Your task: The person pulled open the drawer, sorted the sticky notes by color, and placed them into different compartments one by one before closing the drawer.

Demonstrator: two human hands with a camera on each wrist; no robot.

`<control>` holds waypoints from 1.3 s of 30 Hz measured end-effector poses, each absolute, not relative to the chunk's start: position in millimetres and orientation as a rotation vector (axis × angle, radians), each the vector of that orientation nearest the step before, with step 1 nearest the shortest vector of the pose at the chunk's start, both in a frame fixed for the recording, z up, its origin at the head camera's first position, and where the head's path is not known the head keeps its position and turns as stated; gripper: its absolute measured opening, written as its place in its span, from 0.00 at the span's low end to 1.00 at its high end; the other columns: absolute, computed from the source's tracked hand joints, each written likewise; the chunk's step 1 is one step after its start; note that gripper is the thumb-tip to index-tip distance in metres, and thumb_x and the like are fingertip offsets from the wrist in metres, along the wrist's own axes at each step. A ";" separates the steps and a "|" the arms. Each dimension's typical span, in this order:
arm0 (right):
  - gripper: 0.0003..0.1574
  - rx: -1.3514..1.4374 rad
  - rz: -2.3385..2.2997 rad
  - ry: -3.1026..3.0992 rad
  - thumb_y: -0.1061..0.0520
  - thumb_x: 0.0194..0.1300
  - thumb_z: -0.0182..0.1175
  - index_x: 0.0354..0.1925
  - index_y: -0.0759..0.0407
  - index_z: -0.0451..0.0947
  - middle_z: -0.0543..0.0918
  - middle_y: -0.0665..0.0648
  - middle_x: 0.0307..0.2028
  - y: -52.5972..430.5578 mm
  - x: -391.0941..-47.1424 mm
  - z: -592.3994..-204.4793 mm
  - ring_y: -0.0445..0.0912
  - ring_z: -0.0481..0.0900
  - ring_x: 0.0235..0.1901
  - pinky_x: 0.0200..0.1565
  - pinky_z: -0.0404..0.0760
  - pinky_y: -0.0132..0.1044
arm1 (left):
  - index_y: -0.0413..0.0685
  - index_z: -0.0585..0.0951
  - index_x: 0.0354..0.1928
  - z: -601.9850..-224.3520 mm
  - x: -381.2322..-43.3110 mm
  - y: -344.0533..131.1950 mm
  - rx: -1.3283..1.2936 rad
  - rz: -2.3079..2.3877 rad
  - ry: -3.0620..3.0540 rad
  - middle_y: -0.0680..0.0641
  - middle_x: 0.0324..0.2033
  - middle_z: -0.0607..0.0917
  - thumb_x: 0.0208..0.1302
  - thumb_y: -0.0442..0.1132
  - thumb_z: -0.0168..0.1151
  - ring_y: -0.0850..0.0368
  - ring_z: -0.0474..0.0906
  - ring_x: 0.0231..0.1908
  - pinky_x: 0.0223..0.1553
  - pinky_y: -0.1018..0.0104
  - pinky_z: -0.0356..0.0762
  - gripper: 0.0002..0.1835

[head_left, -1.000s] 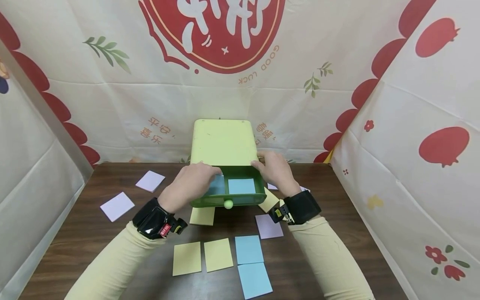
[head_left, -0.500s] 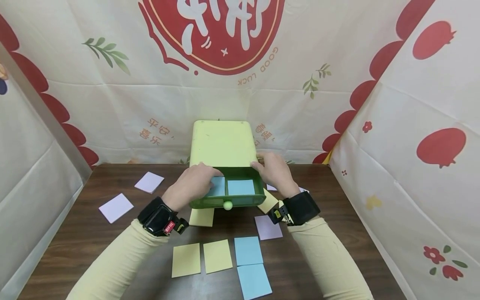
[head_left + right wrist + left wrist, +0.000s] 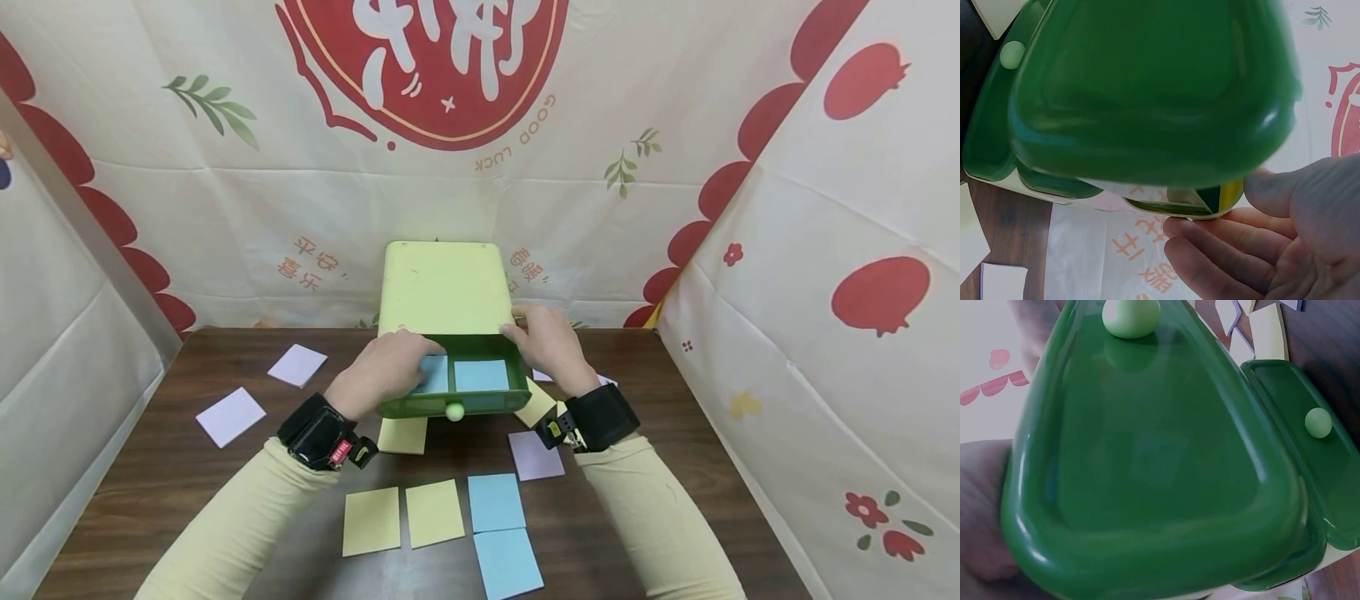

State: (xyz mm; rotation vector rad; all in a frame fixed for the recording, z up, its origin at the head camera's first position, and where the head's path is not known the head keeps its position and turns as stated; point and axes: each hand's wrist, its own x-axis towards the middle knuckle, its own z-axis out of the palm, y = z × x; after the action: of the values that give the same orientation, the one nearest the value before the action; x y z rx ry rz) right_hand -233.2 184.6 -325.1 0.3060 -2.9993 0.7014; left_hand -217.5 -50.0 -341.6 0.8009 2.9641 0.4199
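A small pale-green cabinet point(image 3: 446, 287) stands at the back of the table, its green top drawer point(image 3: 491, 404) pulled out by a round knob point(image 3: 454, 412). The drawer has two compartments. A blue paper square point(image 3: 482, 375) lies in the right one, and another blue square point(image 3: 433, 373) shows in the left one. My left hand point(image 3: 382, 371) reaches over the drawer's left side into the left compartment; most of its fingers are hidden. My right hand point(image 3: 551, 346) holds the cabinet's upper right edge, thumb at the corner and fingers point(image 3: 1229, 240) along the side.
Yellow squares point(image 3: 371, 521) and blue squares point(image 3: 508, 562) lie in front. Lilac squares lie at left point(image 3: 230, 417) and right point(image 3: 536, 455). Some papers are partly hidden by my right wrist. Lower drawers point(image 3: 1329, 481) look shut. A printed cloth point(image 3: 337, 200) hangs behind.
My left hand has shifted slightly right over the left compartment, and the blue square there shows a little differently. The right hand keeps its place on the cabinet.
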 end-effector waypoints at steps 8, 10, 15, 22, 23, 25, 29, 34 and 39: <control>0.19 0.315 0.693 -2.979 0.50 0.72 0.56 0.55 0.57 0.79 0.87 0.58 0.41 182.7 -234.0 -322.4 0.48 0.82 0.35 0.36 0.74 0.38 | 0.53 0.83 0.55 -338.6 -218.9 -53.0 0.809 0.388 2.965 0.48 0.47 0.86 0.65 0.37 0.63 0.55 0.77 0.37 0.38 0.59 0.76 0.16; 0.19 0.313 0.697 -2.982 0.50 0.72 0.56 0.55 0.57 0.79 0.87 0.57 0.41 182.8 -233.9 -322.5 0.48 0.82 0.35 0.36 0.74 0.38 | 0.52 0.82 0.56 -338.2 -218.2 -53.6 0.810 0.393 2.964 0.48 0.48 0.86 0.66 0.39 0.63 0.55 0.78 0.38 0.38 0.59 0.77 0.16; 0.19 0.303 0.714 -2.983 0.50 0.72 0.56 0.55 0.56 0.79 0.87 0.58 0.43 183.1 -233.9 -324.1 0.48 0.83 0.37 0.38 0.76 0.39 | 0.52 0.85 0.51 -334.3 -214.1 -55.5 0.830 0.457 2.982 0.50 0.44 0.88 0.66 0.42 0.63 0.56 0.81 0.39 0.39 0.58 0.79 0.13; 0.18 0.288 0.744 -2.993 0.50 0.72 0.56 0.55 0.57 0.78 0.86 0.58 0.43 183.6 -233.2 -326.0 0.49 0.83 0.38 0.39 0.78 0.41 | 0.57 0.86 0.36 -321.8 -214.1 -62.3 0.833 0.618 3.198 0.56 0.30 0.87 0.68 0.43 0.59 0.60 0.79 0.27 0.27 0.63 0.74 0.07; 0.19 0.284 0.746 -2.995 0.50 0.72 0.56 0.55 0.57 0.78 0.86 0.59 0.43 183.8 -233.2 -326.2 0.49 0.83 0.39 0.40 0.78 0.41 | 0.56 0.86 0.36 -321.2 -215.4 -63.8 0.804 0.646 3.243 0.56 0.30 0.87 0.68 0.42 0.59 0.60 0.79 0.26 0.25 0.64 0.73 0.07; 0.19 0.280 0.754 -3.000 0.50 0.72 0.56 0.56 0.57 0.78 0.86 0.59 0.44 184.0 -232.8 -326.6 0.50 0.84 0.40 0.41 0.79 0.43 | 0.54 0.85 0.37 -321.5 -218.4 -67.3 0.736 0.686 3.331 0.54 0.30 0.87 0.68 0.42 0.58 0.58 0.79 0.25 0.22 0.65 0.72 0.07; 0.21 0.272 0.762 -3.003 0.50 0.72 0.56 0.58 0.58 0.77 0.86 0.60 0.46 184.2 -233.3 -328.2 0.50 0.85 0.43 0.44 0.80 0.44 | 0.51 0.84 0.43 -327.7 -224.5 -75.2 0.568 0.707 3.440 0.48 0.37 0.88 0.68 0.44 0.59 0.51 0.81 0.26 0.21 0.60 0.74 0.09; 0.22 0.277 0.765 -3.003 0.50 0.72 0.55 0.60 0.57 0.76 0.86 0.60 0.48 184.4 -233.2 -328.2 0.51 0.84 0.43 0.45 0.80 0.45 | 0.52 0.81 0.56 -337.5 -230.3 -82.6 0.429 0.781 3.369 0.44 0.52 0.85 0.68 0.52 0.58 0.44 0.84 0.43 0.35 0.51 0.80 0.19; 0.25 0.279 0.776 -3.009 0.50 0.73 0.55 0.63 0.58 0.74 0.85 0.61 0.51 185.2 -232.2 -326.6 0.52 0.84 0.47 0.49 0.80 0.48 | 0.52 0.79 0.59 -341.6 -233.9 -83.8 0.432 0.840 3.291 0.43 0.59 0.81 0.68 0.54 0.58 0.42 0.83 0.48 0.42 0.50 0.80 0.22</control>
State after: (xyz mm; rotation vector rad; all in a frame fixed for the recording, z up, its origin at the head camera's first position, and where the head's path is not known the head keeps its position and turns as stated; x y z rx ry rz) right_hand -232.2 185.2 -326.6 0.2787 -3.0094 0.7760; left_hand -233.9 -83.8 -341.6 0.4319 3.2912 0.8403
